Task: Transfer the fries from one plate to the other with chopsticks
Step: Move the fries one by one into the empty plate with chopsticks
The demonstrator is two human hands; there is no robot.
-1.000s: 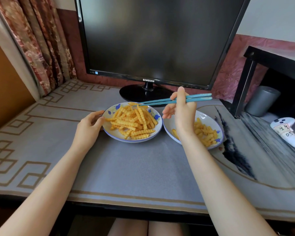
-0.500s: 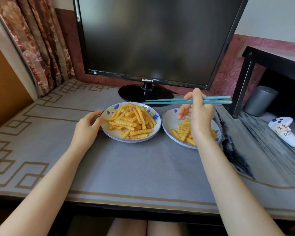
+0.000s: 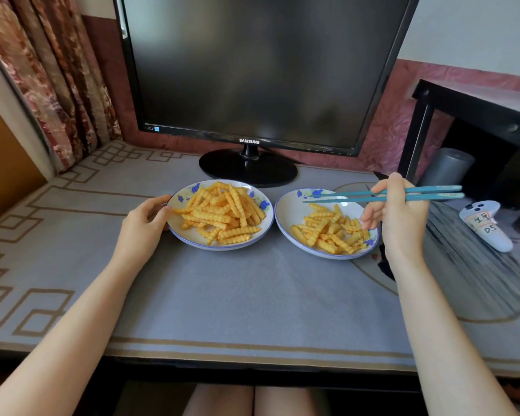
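Note:
Two white plates with blue flowers stand side by side on the desk. The left plate [image 3: 189, 235] holds a big heap of crinkle-cut fries [image 3: 222, 214]. The right plate [image 3: 288, 211] holds a smaller heap of fries [image 3: 330, 231]. My left hand [image 3: 144, 223] grips the left plate's left rim. My right hand [image 3: 397, 217] holds a pair of teal chopsticks [image 3: 351, 196] at the right plate's right side. Their tips point left, above that plate's far part, with nothing between them.
A black Samsung monitor [image 3: 252, 70] stands on its round base [image 3: 248, 168] just behind the plates. A white controller [image 3: 487, 225] lies at the right, near a black side table [image 3: 475, 106] and a grey cylinder [image 3: 448, 168]. A curtain [image 3: 42, 70] hangs at the back left.
My right hand has carried the chopsticks to the right, from over the left plate to the right plate's right side. My left hand stays on the left plate's rim.

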